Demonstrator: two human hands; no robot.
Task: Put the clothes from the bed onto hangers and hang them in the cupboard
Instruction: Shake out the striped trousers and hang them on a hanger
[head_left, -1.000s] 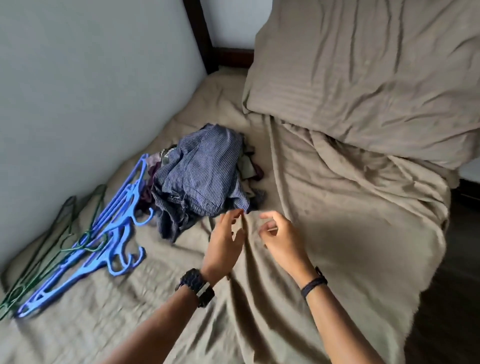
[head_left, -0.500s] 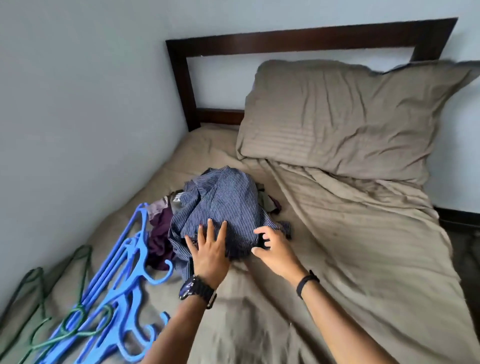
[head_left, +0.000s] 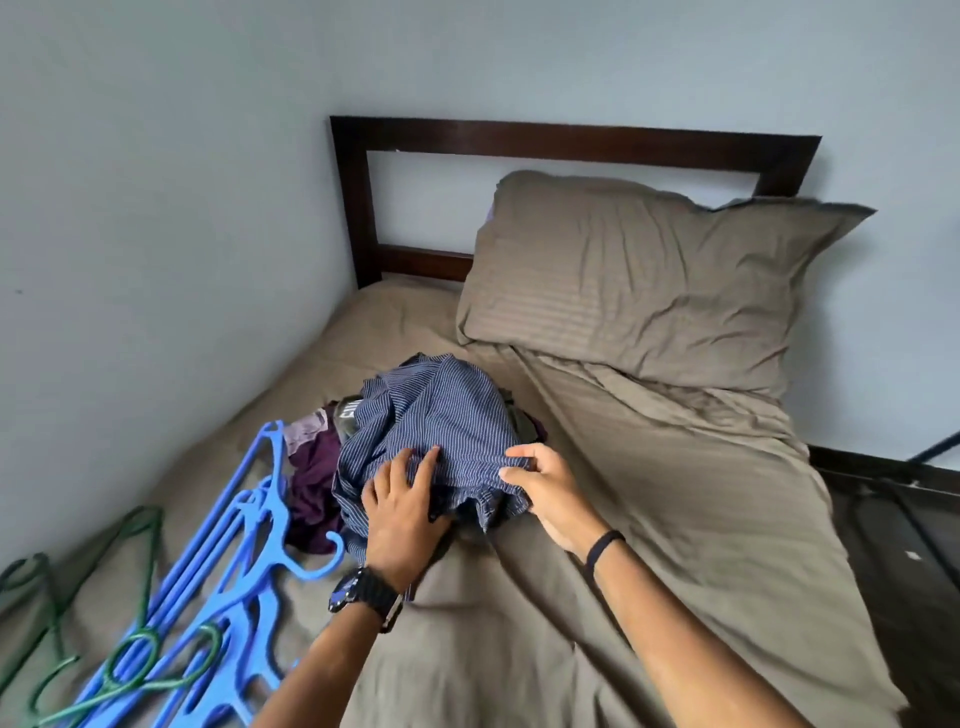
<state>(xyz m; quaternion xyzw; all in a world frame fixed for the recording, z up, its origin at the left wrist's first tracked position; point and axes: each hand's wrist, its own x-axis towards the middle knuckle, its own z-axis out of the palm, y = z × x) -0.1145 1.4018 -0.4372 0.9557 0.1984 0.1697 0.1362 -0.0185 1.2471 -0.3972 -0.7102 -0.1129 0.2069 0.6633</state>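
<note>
A crumpled blue striped shirt (head_left: 441, 410) tops a small pile of clothes on the bed (head_left: 675, 519). A purple garment (head_left: 314, 483) lies beneath it on the left. My left hand (head_left: 402, 512) rests on the shirt's near side with straight fingers laid on the cloth. My right hand (head_left: 545, 488) pinches the shirt's right edge between thumb and fingers. Blue plastic hangers (head_left: 228, 561) and green wire hangers (head_left: 135, 670) lie on the bed to the left.
A tan pillow (head_left: 649, 280) leans on the dark wooden headboard (head_left: 571, 140). The wall (head_left: 156, 234) runs along the bed's left side. Dark floor (head_left: 909, 545) lies to the right of the mattress.
Both hands have reached forward from the bare sheet onto the striped shirt, and my right hand has taken hold of its edge. The view has tilted up toward the headboard.
</note>
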